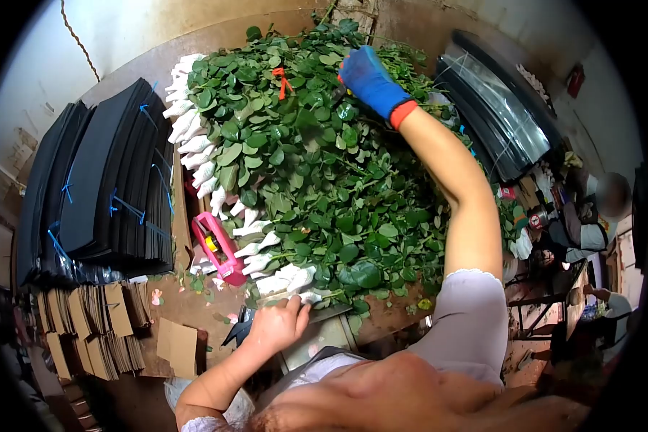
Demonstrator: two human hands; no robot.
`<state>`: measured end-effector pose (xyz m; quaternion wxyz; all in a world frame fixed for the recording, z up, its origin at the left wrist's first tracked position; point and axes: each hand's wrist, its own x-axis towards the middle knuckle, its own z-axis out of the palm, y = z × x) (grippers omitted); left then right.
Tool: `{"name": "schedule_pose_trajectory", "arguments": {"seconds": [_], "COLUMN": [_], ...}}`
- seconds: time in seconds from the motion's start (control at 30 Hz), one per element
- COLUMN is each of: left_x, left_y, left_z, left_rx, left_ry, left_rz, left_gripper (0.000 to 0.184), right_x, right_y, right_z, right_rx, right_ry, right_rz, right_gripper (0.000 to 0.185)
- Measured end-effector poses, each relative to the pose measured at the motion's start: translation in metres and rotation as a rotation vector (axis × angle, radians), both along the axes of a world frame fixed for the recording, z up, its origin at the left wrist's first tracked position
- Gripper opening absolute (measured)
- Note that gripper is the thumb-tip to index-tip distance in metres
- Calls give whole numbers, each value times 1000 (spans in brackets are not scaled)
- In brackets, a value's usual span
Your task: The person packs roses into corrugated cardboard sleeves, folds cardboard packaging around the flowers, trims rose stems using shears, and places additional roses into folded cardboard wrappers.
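Note:
A thick heap of leafy green stems covers the work surface, with white net-covered flower heads along its left side. My right hand, in a blue glove with a red cuff, reaches over the far right part of the heap; its fingers are bent down at the leaves and what they hold, if anything, is hidden. My left hand is bare, with fingers curled at the near edge, just below several white netted heads. A red ribbon lies on the far leaves.
A pink tape dispenser sits left of the stems. Black sheets tied with blue string stand at the left, above cardboard pieces. Plastic-wrapped dark sheets stand at the back right. Other people are at the far right.

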<state>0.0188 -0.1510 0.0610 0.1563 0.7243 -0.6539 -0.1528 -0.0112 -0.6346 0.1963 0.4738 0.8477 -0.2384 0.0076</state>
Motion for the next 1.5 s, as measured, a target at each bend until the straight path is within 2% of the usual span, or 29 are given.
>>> {"name": "schedule_pose_trajectory", "arguments": {"seconds": [0.1, 0.2, 0.3, 0.33, 0.47, 0.53, 0.6, 0.7, 0.8, 0.83, 0.93, 0.97, 1.07, 1.1, 1.13, 1.23, 1.3, 1.33, 1.4, 1.43, 1.5], "left_x": [0, 1, -1, -1, 1, 1, 1, 5, 6, 6, 8, 7, 7, 7, 7, 8, 17, 26, 57, 80, 143], "left_y": [2, 3, 3, 2, 3, 3, 2, 4, 5, 4, 1, 1, 1, 1, 2, -2, -8, -14, -38, -57, -118], "left_z": [-8, -10, -8, -8, -14, -11, -5, -12, -11, -8, -8, -8, -10, -11, -10, 7, 5, 4, 30, 35, 57], "left_rx": [-40, -5, -4, 9, -34, -70, -48, -79, -73, -67, -94, -93, -108, -109, -106, 122, -23, -97, -276, -504, -716], "left_ry": [-23, -36, -47, -40, -15, -9, 8, 28, 42, 56, 62, 82, 54, 47, 40, 124, 227, 276, 159, -46, -367], "left_rz": [5, 6, 1, -2, -24, -25, -15, -27, -32, -32, -46, -41, -40, -45, -51, 31, 21, 14, 57, 75, 170], "left_gripper": [26, 27, 27, 27, 28, 26, 25, 28, 28, 29, 30, 29, 28, 28, 28, 38, 48, 53, 67, 71, 75], "right_x": [-30, -64, -82, -86, -40, 13, 84, 148, 199, 200, 161, 159, 136, 119, 115, 103, 87, 87, 87, 85, 78], "right_y": [26, 7, 7, 5, -41, -110, -106, -122, -114, -119, -62, -82, -82, -67, -61, -31, 2, -11, -64, -83, -56], "right_z": [15, -16, 2, 8, 65, 79, 74, 37, -15, -22, 16, 9, 19, 31, 37, 55, 69, 66, 48, 49, 61], "right_rx": [172, 258, 249, 54, -120, -198, -174, -481, -206, -283, -176, -321, -363, -398, -378, -363, -420, -389, -322, -214, -184], "right_ry": [9, -134, -315, -341, -410, -354, -224, -334, -58, -102, 52, 109, 74, 68, 89, 185, 283, 212, 78, 52, 93], "right_rz": [-145, -83, -89, -8, 154, 263, -127, 40, -111, -80, -38, 28, 117, 268, 238, 158, 116, 197, 366, 439, 298], "right_gripper": [9, 10, 12, 12, 12, 23, 56, 45, 42, 40, 39, 36, 32, 28, 27, 25, 23, 21, 18, 16, 16]}}
